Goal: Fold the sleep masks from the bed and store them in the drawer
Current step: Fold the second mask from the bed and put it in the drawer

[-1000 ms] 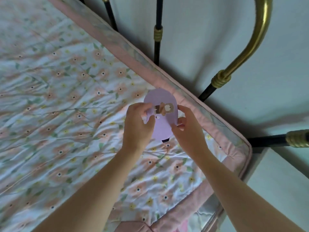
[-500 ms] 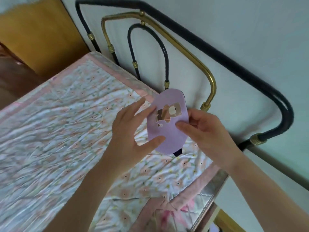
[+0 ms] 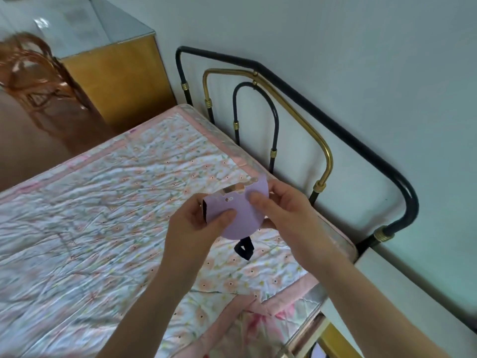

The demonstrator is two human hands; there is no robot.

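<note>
A folded lilac fabric sleep mask (image 3: 238, 214) is held in the air above the floral quilted bed (image 3: 103, 215), near its black and brass metal headboard (image 3: 322, 161). It is pinched at its left edge by the left hand (image 3: 196, 226) and at its right side by the right hand (image 3: 286, 210). A black elastic strap (image 3: 244, 248) hangs below the mask.

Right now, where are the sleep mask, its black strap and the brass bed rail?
sleep mask (image 3: 238, 215), head view, on its lilac front face.
black strap (image 3: 244, 248), head view, on the loop hanging below.
brass bed rail (image 3: 304, 125), head view, on its curved top.
</note>
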